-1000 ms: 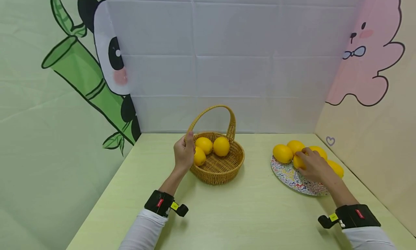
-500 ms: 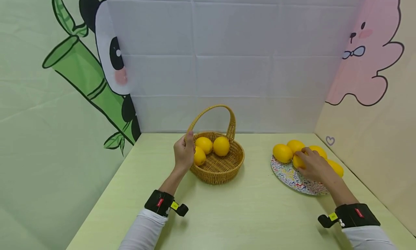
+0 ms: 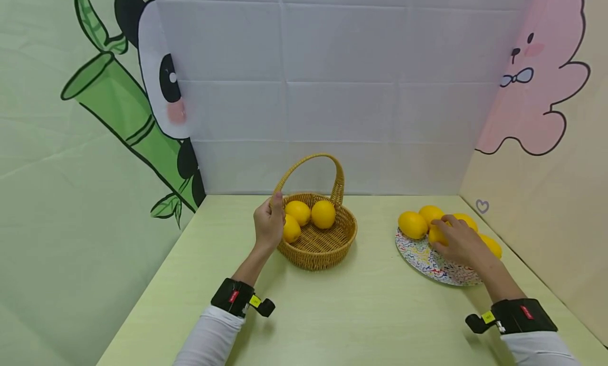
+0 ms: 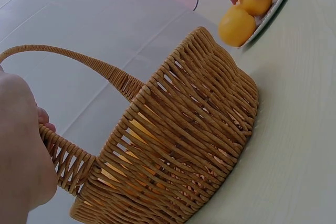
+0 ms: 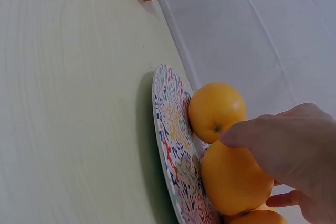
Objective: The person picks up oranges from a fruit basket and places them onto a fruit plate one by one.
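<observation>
My left hand grips the near-left side of the handle of a round wicker basket, which stands on the table. Three yellow-orange oranges, one of them the right-hand orange, lie inside it. Over at the right, my right hand curls from above round an orange on a speckled plate. The thumb presses on its near side in the right wrist view; the fingertips behind are partly hidden. Several other oranges crowd the plate, such as the leftmost orange.
The pale wooden table runs between basket and plate. A white cloth backdrop rises along its far edge. Close to the plate, the right wall carries a pink cartoon; a green panel with a panda stands left.
Both hands stay almost still. The basket keeps its place, and the right hand keeps its hold on the orange on the plate.
</observation>
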Tool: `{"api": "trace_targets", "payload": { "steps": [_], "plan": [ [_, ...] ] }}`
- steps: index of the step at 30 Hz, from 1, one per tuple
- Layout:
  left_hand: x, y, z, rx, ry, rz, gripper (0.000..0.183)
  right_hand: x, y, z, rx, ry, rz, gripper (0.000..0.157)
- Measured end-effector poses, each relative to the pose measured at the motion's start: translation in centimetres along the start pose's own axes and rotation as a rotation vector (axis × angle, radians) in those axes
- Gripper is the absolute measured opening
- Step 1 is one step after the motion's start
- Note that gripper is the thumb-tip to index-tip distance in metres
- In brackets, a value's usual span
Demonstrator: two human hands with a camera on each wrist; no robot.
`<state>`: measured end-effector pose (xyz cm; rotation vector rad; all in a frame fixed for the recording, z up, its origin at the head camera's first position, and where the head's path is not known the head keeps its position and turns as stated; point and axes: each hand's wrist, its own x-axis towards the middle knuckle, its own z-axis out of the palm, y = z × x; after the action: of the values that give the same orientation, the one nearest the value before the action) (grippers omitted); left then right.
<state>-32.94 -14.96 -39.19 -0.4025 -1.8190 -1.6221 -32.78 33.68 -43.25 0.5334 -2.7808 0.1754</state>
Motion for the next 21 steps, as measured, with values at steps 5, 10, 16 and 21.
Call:
{"api": "trace_targets", "payload": {
  "steps": [5,10,16,21],
  "plan": [
    [-0.1,0.1,0.0,-0.004,0.002,0.005,0.05,0.1,-0.3,-0.5,0.004,0.011,-0.002,0.059],
    [-0.1,-0.1,0.0,-0.013,0.006,0.009,0.05,0.5,-0.6,-0.9,0.003,0.043,-0.022,0.06],
    [0.0,-0.1,0.1,-0.017,0.013,0.015,0.05,1.3,-1.6,-1.2,0.032,0.092,-0.06,0.061],
    [0.0,-0.1,0.1,-0.019,0.014,0.02,0.049,2.1,-2.8,-1.6,0.043,0.109,-0.09,0.06]
  ]
}}
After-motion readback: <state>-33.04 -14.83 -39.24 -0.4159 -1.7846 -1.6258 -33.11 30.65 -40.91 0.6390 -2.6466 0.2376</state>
